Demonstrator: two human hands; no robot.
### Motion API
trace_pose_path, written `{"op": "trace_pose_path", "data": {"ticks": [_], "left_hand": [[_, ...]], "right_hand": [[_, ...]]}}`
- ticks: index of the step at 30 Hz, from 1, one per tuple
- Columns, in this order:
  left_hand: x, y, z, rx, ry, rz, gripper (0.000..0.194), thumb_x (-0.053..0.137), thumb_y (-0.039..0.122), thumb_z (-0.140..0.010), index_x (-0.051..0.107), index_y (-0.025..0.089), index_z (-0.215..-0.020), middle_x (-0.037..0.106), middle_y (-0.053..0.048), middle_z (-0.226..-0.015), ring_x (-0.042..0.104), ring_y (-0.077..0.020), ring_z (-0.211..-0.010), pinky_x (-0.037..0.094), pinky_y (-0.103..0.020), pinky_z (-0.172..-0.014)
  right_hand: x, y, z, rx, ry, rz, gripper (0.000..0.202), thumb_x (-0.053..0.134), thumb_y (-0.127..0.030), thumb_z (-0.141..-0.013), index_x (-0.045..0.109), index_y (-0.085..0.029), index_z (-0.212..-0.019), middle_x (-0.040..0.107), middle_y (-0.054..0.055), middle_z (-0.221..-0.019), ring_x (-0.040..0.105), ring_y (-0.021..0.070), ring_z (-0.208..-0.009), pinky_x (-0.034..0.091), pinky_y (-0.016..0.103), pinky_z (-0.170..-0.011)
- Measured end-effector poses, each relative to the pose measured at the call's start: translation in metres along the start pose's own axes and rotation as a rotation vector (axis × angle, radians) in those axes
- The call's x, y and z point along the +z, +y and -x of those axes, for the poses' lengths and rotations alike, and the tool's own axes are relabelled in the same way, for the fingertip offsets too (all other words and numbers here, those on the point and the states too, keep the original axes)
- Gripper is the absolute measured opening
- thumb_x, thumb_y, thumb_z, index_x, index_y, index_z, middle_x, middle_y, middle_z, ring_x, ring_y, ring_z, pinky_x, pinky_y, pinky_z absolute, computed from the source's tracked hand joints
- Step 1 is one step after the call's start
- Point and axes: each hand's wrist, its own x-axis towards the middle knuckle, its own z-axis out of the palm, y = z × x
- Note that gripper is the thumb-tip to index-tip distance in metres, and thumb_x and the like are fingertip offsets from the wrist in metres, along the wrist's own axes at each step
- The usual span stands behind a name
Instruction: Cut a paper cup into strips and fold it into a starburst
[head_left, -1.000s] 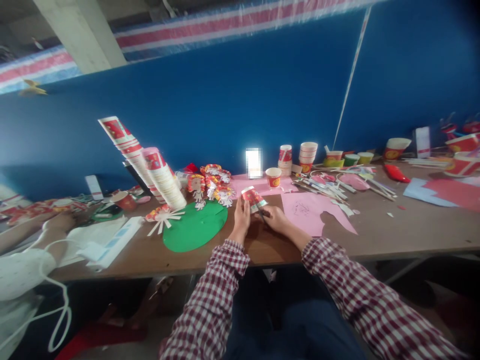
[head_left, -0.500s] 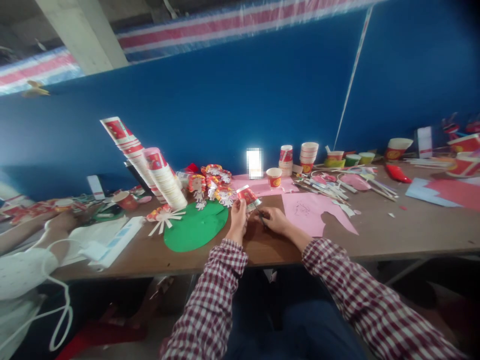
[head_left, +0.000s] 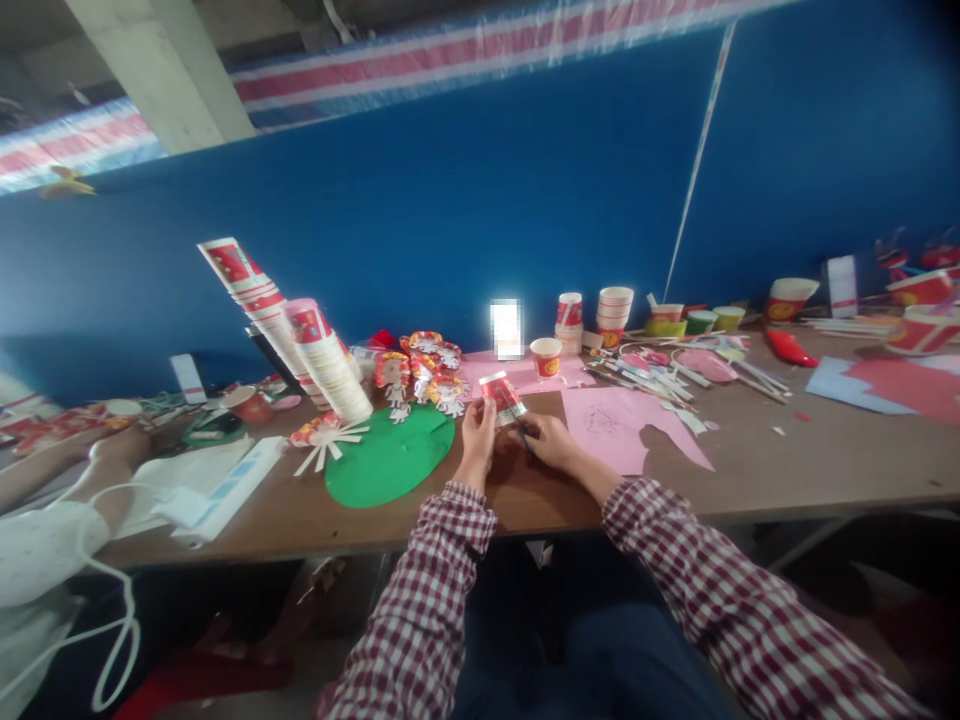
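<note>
My left hand [head_left: 477, 436] is closed on a red and white paper cup [head_left: 498, 392], held above the table's front part. Dark scissors [head_left: 522, 428] are in my right hand [head_left: 549, 441], their blades at the cup's right side. Left of my hands lies a green paper sheet [head_left: 394, 458], with several cut-out paper figures [head_left: 424, 368] behind it. To the right is a pink sheet [head_left: 607, 425] with dark marks. Behind the held cup, a single paper cup [head_left: 545, 357] stands on pink paper.
Tall leaning stacks of paper cups [head_left: 330, 360] stand at the left, near a white power strip [head_left: 238, 490] and another person's arm [head_left: 112, 470]. Paper strips [head_left: 652, 375], more cups [head_left: 615, 312] and a red object [head_left: 791, 348] are at the right. A blue partition [head_left: 450, 200] rises behind.
The held cup has turned a little, and more of its printed side shows. My hands have barely moved; the whole view has shifted slightly.
</note>
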Motion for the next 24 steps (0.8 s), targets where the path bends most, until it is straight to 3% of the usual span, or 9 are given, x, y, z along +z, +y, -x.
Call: {"op": "trace_pose_path", "data": {"ticks": [4,7,15,20,24], "left_hand": [[-0.001,0.003,0.0,0.105,0.022,-0.068,0.031,0.067,0.039,-0.072,0.063,0.016,-0.092,0.066,-0.008,-0.092,0.062,-0.0194,-0.091,0.049,-0.028,-0.078],[-0.003,0.004,-0.001,0.112,0.03,-0.037,0.03,0.066,0.041,-0.073,0.063,0.015,-0.087,0.066,-0.007,-0.086,0.062,-0.0181,-0.087,0.048,-0.027,-0.076],[-0.001,0.007,0.003,-0.02,-0.027,0.226,0.042,0.068,0.05,-0.069,0.056,0.018,-0.092,0.059,0.001,-0.074,0.056,-0.0069,-0.057,0.045,-0.02,-0.057],[-0.001,0.015,0.007,-0.105,-0.082,0.163,0.048,0.065,0.055,-0.069,0.06,0.016,-0.095,0.062,-0.003,-0.076,0.058,-0.0102,-0.058,0.045,-0.022,-0.055],[-0.002,0.023,0.011,-0.228,-0.099,0.205,0.052,0.052,0.063,-0.076,0.062,0.015,-0.093,0.064,-0.005,-0.071,0.058,-0.0126,-0.056,0.044,-0.022,-0.048]], "right_hand": [[0.0,-0.002,0.001,0.009,0.02,-0.032,0.024,0.056,-0.038,-0.081,0.062,-0.016,-0.081,0.065,0.003,-0.071,0.057,0.0149,-0.063,0.042,0.022,-0.056],[0.001,-0.001,0.001,0.021,0.003,-0.083,0.028,0.055,-0.043,-0.08,0.061,-0.015,-0.079,0.061,0.001,-0.064,0.054,0.0131,-0.058,0.04,0.022,-0.054],[0.005,0.001,0.002,0.019,-0.034,-0.19,0.028,0.056,-0.042,-0.08,0.062,-0.015,-0.085,0.06,0.0,-0.063,0.053,0.0121,-0.056,0.04,0.022,-0.054],[0.005,0.001,0.002,0.036,-0.05,-0.2,0.029,0.057,-0.043,-0.079,0.062,-0.014,-0.083,0.059,-0.001,-0.063,0.051,0.0113,-0.054,0.039,0.022,-0.051],[0.004,0.0,0.001,0.059,-0.043,-0.232,0.03,0.058,-0.043,-0.078,0.063,-0.014,-0.087,0.06,0.0,-0.066,0.051,0.0111,-0.055,0.039,0.021,-0.05]]}}
